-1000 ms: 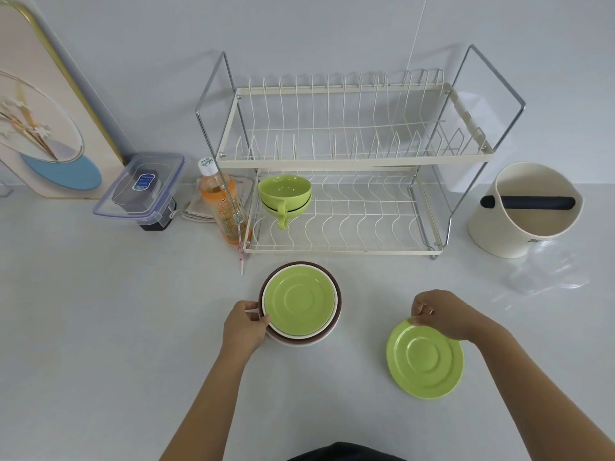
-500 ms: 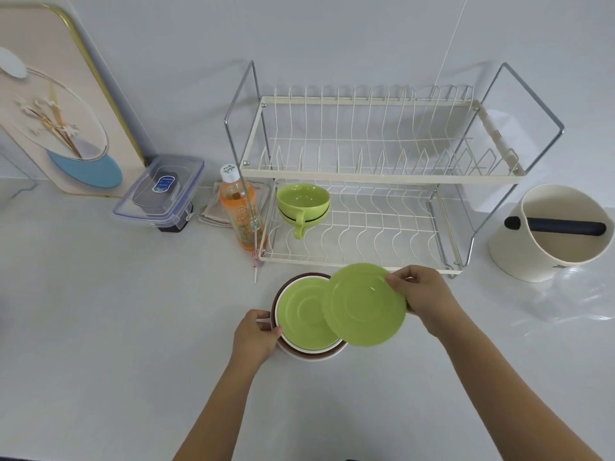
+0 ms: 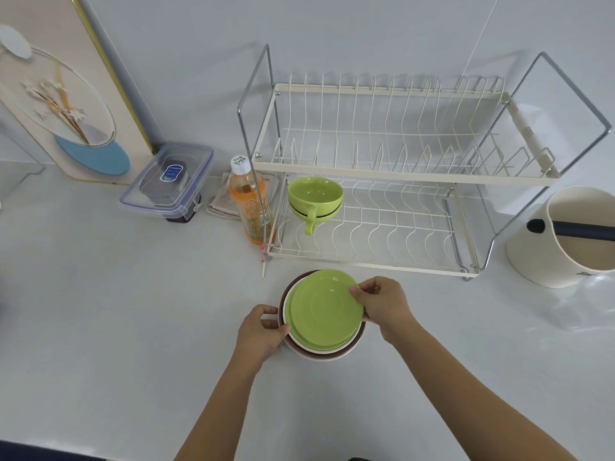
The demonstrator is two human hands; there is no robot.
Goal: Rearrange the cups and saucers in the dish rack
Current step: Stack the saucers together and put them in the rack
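Note:
A stack of saucers (image 3: pixel 301 348) sits on the white counter in front of the two-tier wire dish rack (image 3: pixel 372 261). On top lies a green saucer (image 3: pixel 324 309), slightly off-centre over another green one. My right hand (image 3: pixel 382 302) pinches the top saucer's right rim. My left hand (image 3: pixel 263 331) grips the stack's left edge. Two stacked green cups (image 3: pixel 314 199) stand at the left end of the rack's lower tier. The upper tier holds nothing.
An orange drink bottle (image 3: pixel 249 204) stands against the rack's left side, with a clear lidded box (image 3: pixel 168 179) and a folded cloth (image 3: pixel 219 201) further left. A cream bucket with a dark bar (image 3: pixel 572 241) is at the right. A framed picture (image 3: pixel 63 91) leans on the wall.
My right hand lifted the green saucer from the counter at the right and carried it left onto the stack. My left hand has stayed on the stack's edge.

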